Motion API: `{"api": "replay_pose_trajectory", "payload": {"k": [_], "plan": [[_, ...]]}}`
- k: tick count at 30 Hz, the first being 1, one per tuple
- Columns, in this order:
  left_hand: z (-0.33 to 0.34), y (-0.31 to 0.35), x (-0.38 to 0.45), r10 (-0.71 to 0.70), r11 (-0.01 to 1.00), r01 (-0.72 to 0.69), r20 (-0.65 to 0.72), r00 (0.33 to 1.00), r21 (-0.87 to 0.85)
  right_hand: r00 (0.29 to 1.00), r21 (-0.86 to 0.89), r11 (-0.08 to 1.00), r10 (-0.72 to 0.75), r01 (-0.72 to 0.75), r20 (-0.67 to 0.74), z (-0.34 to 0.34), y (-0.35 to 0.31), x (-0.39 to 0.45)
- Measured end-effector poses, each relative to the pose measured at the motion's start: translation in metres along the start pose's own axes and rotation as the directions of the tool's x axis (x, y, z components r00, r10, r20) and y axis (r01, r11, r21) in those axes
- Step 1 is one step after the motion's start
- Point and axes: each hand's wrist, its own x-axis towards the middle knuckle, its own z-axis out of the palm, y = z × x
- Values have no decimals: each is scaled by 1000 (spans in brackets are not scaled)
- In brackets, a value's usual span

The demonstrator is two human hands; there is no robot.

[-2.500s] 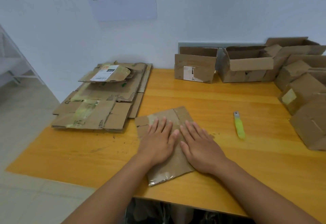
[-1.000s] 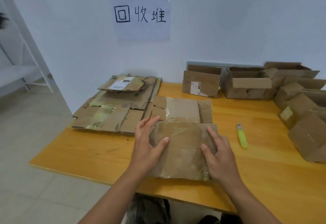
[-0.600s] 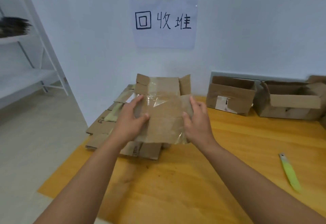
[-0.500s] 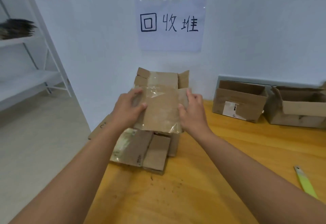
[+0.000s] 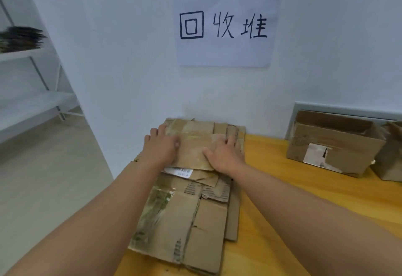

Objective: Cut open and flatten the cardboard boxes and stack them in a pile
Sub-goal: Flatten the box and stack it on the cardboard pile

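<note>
A flattened cardboard piece (image 5: 193, 145) with clear tape on it lies on top of the pile of flattened boxes (image 5: 187, 215) at the table's left end, against the wall. My left hand (image 5: 161, 145) holds its left edge, thumb on top. On the other side, my right hand (image 5: 224, 151) holds the right edge, thumb spread over the top face. A flattened box with a white label (image 5: 180, 171) shows just under the piece. The cutter is out of view.
An open cardboard box (image 5: 332, 145) with a torn white label stands on the wooden table (image 5: 304, 199) at the right, with part of another box (image 5: 389, 154) beside it. A paper sign (image 5: 224, 23) hangs on the wall. White shelving (image 5: 32, 69) stands at the left.
Both hands have lifted the flattened piece off the table, carried it left and lowered it onto the pile. The view has swung left, and the cutter has left the frame.
</note>
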Motion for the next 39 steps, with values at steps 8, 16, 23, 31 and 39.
{"api": "replay_pose_trajectory", "payload": {"k": [8,16,23,31,39], "plan": [[25,15,-11,-31,962,50,74,997,-267,951,-171,948,-288,267,-112,35,9,14],[39,26,-23,-22,982,48,142,990,-181,946,-157,947,-301,281,-121,36,15,17],[33,32,-23,-55,997,61,130,990,-45,959,-188,941,-274,281,66,20,15,19],[7,45,-31,-28,994,44,161,987,-99,919,-190,901,-393,390,25,-11,35,-8],[-21,118,-75,198,956,-242,-245,949,-165,933,-147,931,-348,333,-94,-62,116,-81]]}}
